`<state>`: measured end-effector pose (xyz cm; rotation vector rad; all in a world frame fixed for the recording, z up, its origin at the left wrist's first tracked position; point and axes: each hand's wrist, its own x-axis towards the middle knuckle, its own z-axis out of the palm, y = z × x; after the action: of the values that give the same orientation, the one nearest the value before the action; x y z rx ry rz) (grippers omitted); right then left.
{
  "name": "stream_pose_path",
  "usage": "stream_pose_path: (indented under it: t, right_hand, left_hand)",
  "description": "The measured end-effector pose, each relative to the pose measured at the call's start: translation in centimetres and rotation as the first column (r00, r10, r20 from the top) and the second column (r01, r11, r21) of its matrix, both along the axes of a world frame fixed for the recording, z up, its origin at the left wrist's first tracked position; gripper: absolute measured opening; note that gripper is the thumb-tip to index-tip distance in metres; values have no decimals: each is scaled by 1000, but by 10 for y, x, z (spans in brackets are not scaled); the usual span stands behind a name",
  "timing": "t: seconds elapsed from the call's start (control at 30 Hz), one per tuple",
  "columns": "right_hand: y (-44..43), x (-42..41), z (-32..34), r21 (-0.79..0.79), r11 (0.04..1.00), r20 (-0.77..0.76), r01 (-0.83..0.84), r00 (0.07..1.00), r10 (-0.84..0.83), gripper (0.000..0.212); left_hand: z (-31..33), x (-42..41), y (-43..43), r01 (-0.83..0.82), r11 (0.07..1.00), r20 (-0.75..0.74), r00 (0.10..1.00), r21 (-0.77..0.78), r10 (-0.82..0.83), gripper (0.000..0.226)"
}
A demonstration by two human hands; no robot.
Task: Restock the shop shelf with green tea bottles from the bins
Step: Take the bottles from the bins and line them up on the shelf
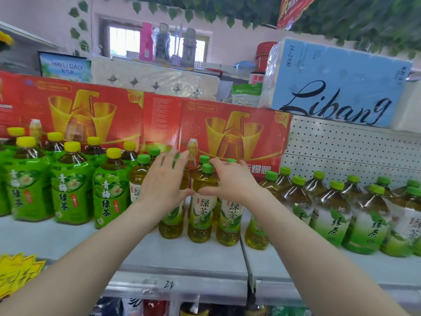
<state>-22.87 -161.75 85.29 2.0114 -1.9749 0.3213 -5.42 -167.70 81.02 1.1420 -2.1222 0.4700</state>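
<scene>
Several small green tea bottles with green caps stand in a cluster at the middle of the white shelf [182, 254]. The front middle bottle [201, 213] stands between my two thumbs. My left hand [164, 179] lies with spread, straight fingers against the bottles on the cluster's left and hides most of one bottle [170, 222]. My right hand [230, 181] rests over the bottles on the right, fingers reaching toward the caps behind, above another bottle [229, 224]. Neither hand is wrapped round a bottle.
Green plum tea bottles with yellow caps [70, 185] fill the shelf's left. Larger green tea bottles [330, 213] fill the right, past a shelf divider [248, 265]. Red drink cartons [227, 124] stand close behind, with a blue tissue pack [337, 87] above. A yellow price sign [16, 272] sticks out at lower left.
</scene>
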Motion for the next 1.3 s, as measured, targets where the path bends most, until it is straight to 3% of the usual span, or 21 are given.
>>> stream_pose_path:
  t: [0.1,0.17,0.6,0.67,0.77,0.83,0.97,1.13,1.3]
  right_hand:
    - [-6,7,-4,19,998,-38,59,998,-59,95]
    - [-6,9,-3,21,997,-33,78,996,-77,94]
    - [-4,12,-1,59,994,-33,97,995,-95,92]
    - [-1,14,1,41,997,-11,73,997,-73,92]
    - [3,29,7,-142,990,17,-15,1000,18,84]
    - [0,47,9,-210,975,-32,-74,997,69,76]
    - [-21,77,-1,-76,992,-71,-100,993,95,76]
    - [-39,86,-9,-37,999,-47,-15,999,13,80]
    - [-40,85,-9,-60,998,-34,-11,999,9,77]
  left_hand:
    - [-7,10,-7,48,965,-119,993,256,-18,106]
    - [-11,6,-6,94,948,-147,988,303,-51,109]
    - [-10,18,-1,137,958,-79,990,252,-120,108]
    - [-7,30,-1,128,982,-47,991,142,-122,100]
    - [0,63,-11,73,996,-79,994,-43,-76,80]
    - [2,84,-24,18,1000,-98,995,16,-17,78]
    - [0,99,-37,-22,980,-111,993,196,45,81]
    - [3,86,-37,-99,964,-155,978,248,140,93]
    - [5,75,-37,-90,960,-125,984,266,127,87]
